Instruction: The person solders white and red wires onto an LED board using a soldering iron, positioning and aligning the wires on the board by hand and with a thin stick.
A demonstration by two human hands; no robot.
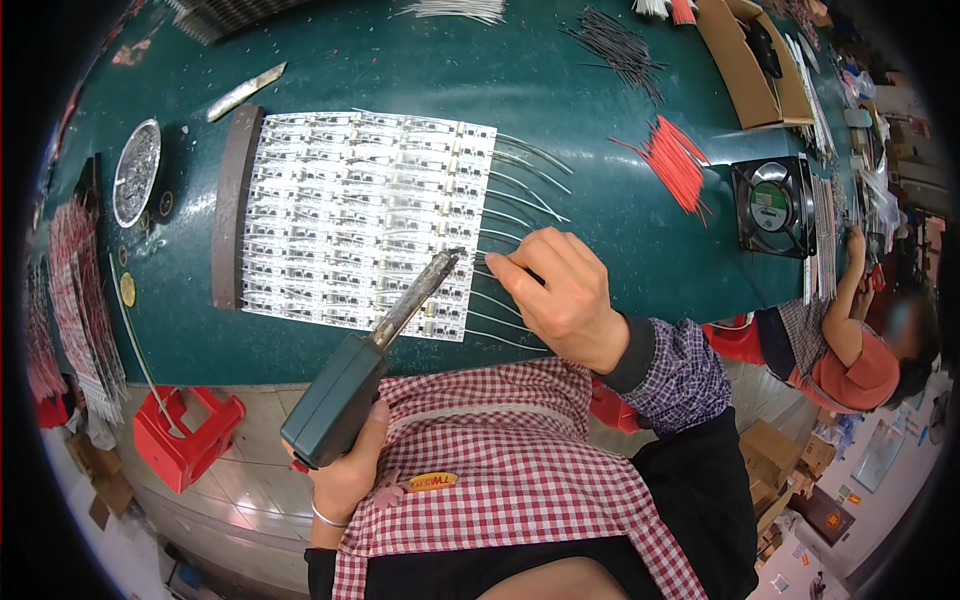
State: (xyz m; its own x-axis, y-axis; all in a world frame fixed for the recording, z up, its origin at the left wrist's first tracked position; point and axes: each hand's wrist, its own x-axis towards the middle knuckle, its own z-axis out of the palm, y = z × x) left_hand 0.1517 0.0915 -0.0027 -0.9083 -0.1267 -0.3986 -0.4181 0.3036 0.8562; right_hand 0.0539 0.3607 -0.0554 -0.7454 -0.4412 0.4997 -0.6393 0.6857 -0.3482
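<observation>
My left hand is wrapped round the handle of a soldering gun with a dark green body. Its metal barrel slants up to the right, and the tip meets the right part of a white circuit-board panel. Small dark parts fill the panel in rows. At the panel's right edge my right hand pinches a thin wire, mostly hidden by the fingers, close to the iron's tip. Several white wires stick out from that same edge, above and below my right hand.
A dark bar lies along the panel's left edge. Left of it stands a round metal dish. Red wires, black wires and a black fan lie to the right. Another person works at far right.
</observation>
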